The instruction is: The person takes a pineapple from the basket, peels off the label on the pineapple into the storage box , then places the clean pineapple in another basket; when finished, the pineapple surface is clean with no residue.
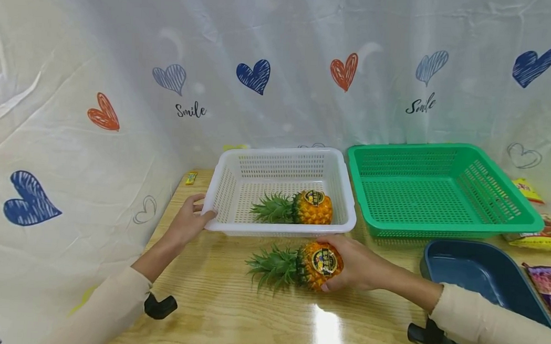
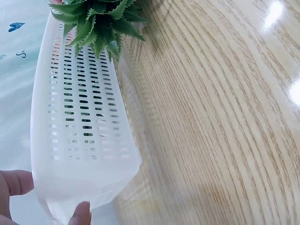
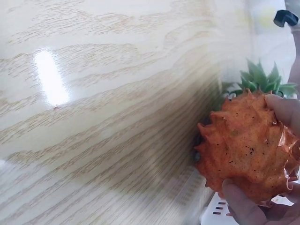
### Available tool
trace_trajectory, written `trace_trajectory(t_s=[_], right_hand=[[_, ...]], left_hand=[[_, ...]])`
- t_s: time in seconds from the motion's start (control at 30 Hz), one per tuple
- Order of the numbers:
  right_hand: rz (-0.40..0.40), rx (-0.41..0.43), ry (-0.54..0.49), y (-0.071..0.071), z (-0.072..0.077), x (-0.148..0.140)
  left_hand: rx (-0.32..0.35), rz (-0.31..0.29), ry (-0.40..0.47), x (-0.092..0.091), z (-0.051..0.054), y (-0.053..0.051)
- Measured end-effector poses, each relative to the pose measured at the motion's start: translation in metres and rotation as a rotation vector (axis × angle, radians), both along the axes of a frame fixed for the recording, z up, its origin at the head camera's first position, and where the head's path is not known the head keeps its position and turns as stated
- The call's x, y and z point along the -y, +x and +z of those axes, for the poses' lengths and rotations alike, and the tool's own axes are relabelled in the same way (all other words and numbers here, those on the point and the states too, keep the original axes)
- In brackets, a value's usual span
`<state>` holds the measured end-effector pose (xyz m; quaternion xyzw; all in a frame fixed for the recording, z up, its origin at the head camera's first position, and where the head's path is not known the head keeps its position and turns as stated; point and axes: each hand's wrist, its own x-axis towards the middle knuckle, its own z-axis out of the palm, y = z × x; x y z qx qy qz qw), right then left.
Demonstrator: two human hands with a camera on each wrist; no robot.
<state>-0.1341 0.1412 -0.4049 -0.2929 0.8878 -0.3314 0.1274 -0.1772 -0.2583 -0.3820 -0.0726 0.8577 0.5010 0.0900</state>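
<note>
My left hand [image 1: 191, 218] pinches the front left corner of a white perforated plastic basket [image 1: 277, 228]. A pineapple with a dark label [image 1: 318, 211] lies inside the basket, leaves to the left. In front of the basket, my right hand [image 1: 355, 261] grips the bottom end of a second pineapple [image 1: 308, 271], held sideways with its green crown to the left. The right wrist view shows fingers on either side of the orange, spiky pineapple base [image 3: 248, 145]. Green leaves [image 2: 103, 23] overlap the basket's side [image 2: 89, 173] in the left wrist view.
A green perforated basket [image 1: 452, 227] stands right of the white one. Nearer on the right is a dark blue tub [image 1: 464, 267], partly behind my right forearm. Snack packets [image 1: 550, 281] lie at the far right, and a small yellow packet [image 1: 191, 178] sits at the back left.
</note>
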Motion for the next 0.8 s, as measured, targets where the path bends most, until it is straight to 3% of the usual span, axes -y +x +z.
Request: trace_trajectory(t_s=[0.17, 0.27, 0.4, 0.5, 0.63, 0.8], right_hand=[[0.006, 0.002, -0.004, 0.0, 0.001, 0.0], [0.01, 0.014, -0.01, 0.0, 0.001, 0.0], [0.017, 0.024, -0.017, 0.0, 0.001, -0.001], [0.021, 0.018, -0.017, 0.0, 0.0, -0.002], [0.016, 0.018, -0.015, 0.0, 0.0, -0.002], [0.009, 0.026, -0.015, 0.0, -0.002, -0.002]], left_hand=[[-0.056, 0.031, -0.018, 0.004, 0.012, 0.006], [-0.145, 0.057, -0.013, 0.005, 0.018, 0.011], [-0.28, 0.049, 0.0, 0.002, 0.023, 0.018], [-0.372, -0.026, 0.008, -0.005, 0.028, 0.025], [-0.457, -0.194, 0.029, -0.019, 0.034, 0.035], [-0.459, -0.395, 0.045, -0.036, 0.033, 0.048]])
